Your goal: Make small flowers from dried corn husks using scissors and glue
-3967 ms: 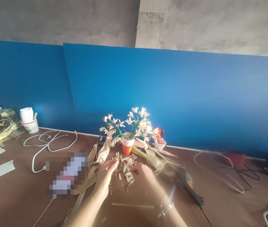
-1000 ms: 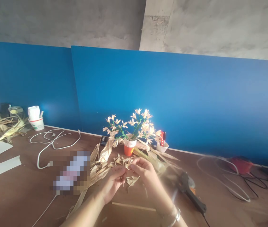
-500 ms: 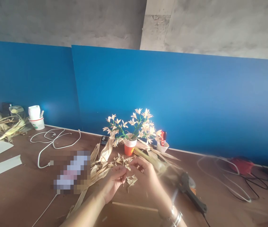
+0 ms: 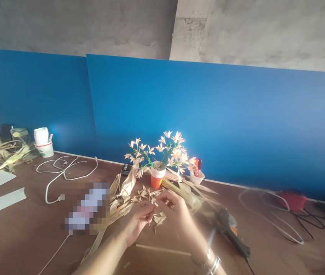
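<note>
My left hand (image 4: pixel 138 218) is closed in a pinch, thumb against the forefinger. Facing it, my right hand (image 4: pixel 174 205) also pinches, its fingertips close to the left ones. Whatever is between the fingertips is too small to make out. Just behind them lies a heap of small husk flowers (image 4: pixel 143 193). Loose pale petals (image 4: pixel 159 218) lie on the table below the fingers. Beyond stands a stack of paper cups (image 4: pixel 157 178), orange outside, holding green-stemmed branches with husk blossoms (image 4: pixel 176 152).
Dried corn husks (image 4: pixel 128 183) spread on both sides of the cups. A dark glue gun (image 4: pixel 234 233) lies right of my right arm. A pixelated phone-like object (image 4: pixel 88 206) and white cable (image 4: pixel 47 191) lie left. A thin stick (image 4: pixel 162 250) lies in front.
Since four seconds ago, my hands have come together from apart over the petals, and the view has shifted slightly. Over the last second my right fingertips shift only slightly.
</note>
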Demonstrator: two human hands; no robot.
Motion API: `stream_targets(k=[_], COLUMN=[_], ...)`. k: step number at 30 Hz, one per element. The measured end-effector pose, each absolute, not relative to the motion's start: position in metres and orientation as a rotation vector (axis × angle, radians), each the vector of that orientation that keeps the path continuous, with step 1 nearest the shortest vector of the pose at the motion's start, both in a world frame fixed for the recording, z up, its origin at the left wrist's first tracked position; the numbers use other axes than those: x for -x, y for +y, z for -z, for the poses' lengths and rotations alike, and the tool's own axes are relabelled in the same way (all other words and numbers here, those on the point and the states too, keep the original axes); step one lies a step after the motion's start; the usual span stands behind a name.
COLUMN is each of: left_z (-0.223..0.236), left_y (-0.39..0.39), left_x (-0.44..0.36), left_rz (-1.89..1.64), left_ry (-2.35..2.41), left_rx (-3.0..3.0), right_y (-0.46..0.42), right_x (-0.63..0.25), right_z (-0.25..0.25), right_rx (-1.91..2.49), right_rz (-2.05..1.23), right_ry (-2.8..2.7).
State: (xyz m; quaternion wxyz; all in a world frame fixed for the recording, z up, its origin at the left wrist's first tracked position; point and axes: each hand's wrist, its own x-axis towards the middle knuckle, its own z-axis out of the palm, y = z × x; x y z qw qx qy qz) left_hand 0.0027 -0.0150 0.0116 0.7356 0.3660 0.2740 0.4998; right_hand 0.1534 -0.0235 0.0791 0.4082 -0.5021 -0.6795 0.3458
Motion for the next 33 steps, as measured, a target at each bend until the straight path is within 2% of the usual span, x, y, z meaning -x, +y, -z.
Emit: stream_targets(k=[23, 33], left_z=[-0.024, -0.011], left_y=[-0.018, -0.009], left_x=[-0.010, -0.011], left_rz=[-1.180, -1.247], left_ry=[0.797, 0.961], left_rx=[-0.856, -0.958], right_y=[-0.025, -0.024], right_x=[-0.152, -0.153], right_z=[-0.077, -0.076], right_rx=[1.262, 1.232], right_rz=[-0.901, -0.864], right_ry=[-1.667, -1.694])
